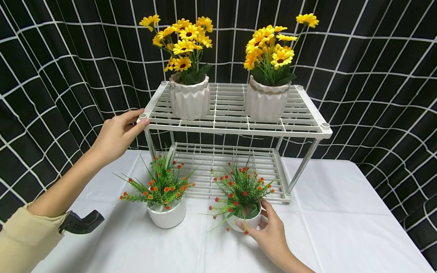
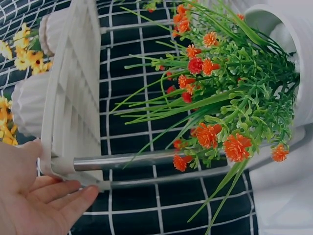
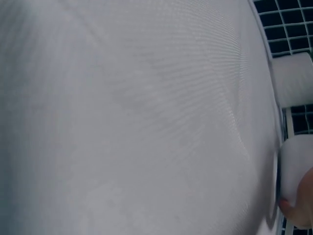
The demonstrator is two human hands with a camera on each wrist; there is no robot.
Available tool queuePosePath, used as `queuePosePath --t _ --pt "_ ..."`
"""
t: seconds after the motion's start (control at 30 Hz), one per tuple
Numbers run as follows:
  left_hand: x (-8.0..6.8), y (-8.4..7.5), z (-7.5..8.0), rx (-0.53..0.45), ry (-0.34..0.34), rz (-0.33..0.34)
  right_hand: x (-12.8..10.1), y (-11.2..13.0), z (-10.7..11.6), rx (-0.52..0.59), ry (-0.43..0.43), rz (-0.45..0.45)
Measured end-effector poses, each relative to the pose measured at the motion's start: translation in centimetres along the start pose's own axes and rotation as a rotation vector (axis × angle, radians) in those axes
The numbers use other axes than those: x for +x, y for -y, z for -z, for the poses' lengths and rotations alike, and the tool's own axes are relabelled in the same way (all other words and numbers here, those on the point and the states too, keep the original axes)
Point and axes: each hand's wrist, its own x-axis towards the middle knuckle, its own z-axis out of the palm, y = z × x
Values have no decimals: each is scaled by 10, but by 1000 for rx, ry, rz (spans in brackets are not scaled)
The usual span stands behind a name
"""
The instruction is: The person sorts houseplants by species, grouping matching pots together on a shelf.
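Note:
A white wire shelf (image 1: 239, 129) with two tiers stands on a table covered with a white cloth (image 1: 324, 212). My left hand (image 1: 142, 116) pinches the front left corner of its top tier, thumb above and fingers below; in the left wrist view the hand (image 2: 58, 171) holds that corner of the shelf (image 2: 73, 98). In front of the shelf, my right hand (image 1: 254, 214) grips a small white pot (image 1: 248, 222) of green sprigs with red flowers. The right wrist view catches only a fingertip (image 3: 301, 205) against that pot (image 3: 296, 166).
Two ribbed white pots of yellow flowers (image 1: 189, 100) (image 1: 266, 102) stand on the top tier. A second small pot with orange flowers (image 1: 167, 214) sits at the front left. The lower tier (image 1: 225, 170) holds nothing. A black curtain with a white grid (image 1: 375, 76) hangs behind.

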Motion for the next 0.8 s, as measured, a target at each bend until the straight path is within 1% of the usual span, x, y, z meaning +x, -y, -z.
queuePosePath --t 0.2,0.3,0.4,0.5,0.63,0.8 --pt "0 0 0 -3 3 1 0 5 6 26 4 -26" --pt "0 0 0 -3 4 4 0 10 11 29 14 -51" --pt "0 0 0 1 7 6 1 14 15 24 17 -57" --pt "0 0 1 6 9 7 3 18 18 0 7 -44" --pt "0 0 1 6 9 7 8 22 21 -27 -10 -1" --pt "1 0 0 15 12 7 18 25 23 -8 -5 46"
